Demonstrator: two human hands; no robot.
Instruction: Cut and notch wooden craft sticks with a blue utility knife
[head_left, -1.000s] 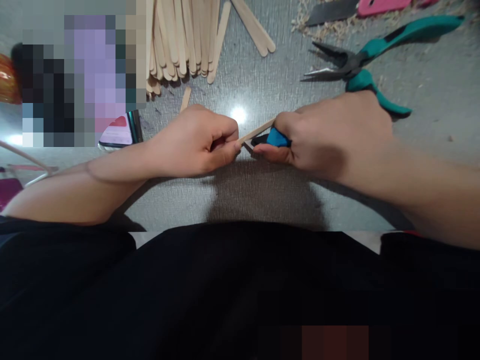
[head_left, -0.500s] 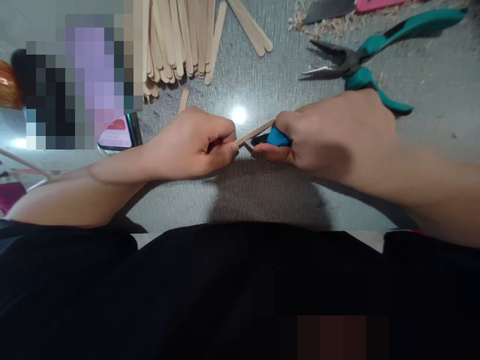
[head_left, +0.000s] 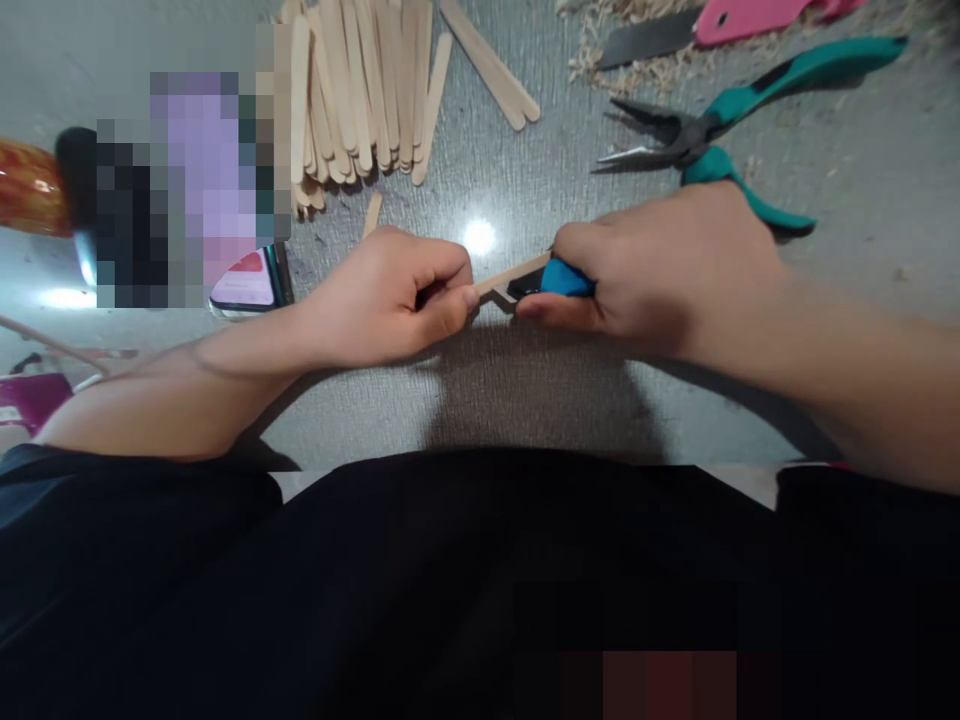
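My left hand (head_left: pixel 397 297) is closed, pinching one end of a wooden craft stick (head_left: pixel 516 270) between thumb and fingers. The stick slants up to the right, and its far end goes under the fingers of my right hand (head_left: pixel 671 268). That hand is wrapped round a blue and black utility knife (head_left: pixel 565 278). The knife's short blade points left and lies close against the lower side of the stick; whether it bites into the wood I cannot tell. Most of the knife's handle is hidden in my palm.
Many craft sticks (head_left: pixel 360 90) lie in a pile at the back, with a short piece (head_left: pixel 373 213) near my left hand. Needle-nose pliers (head_left: pixel 701 140) rest open behind my right hand. Beyond them a pink-handled blade (head_left: pixel 656 38) lies among wood shavings. A phone (head_left: pixel 244 285) is at left.
The knife has shifted slightly right along the stick with my right hand. My left hand stays almost still on the stick. The view has shifted a little, so the table items appear lower.
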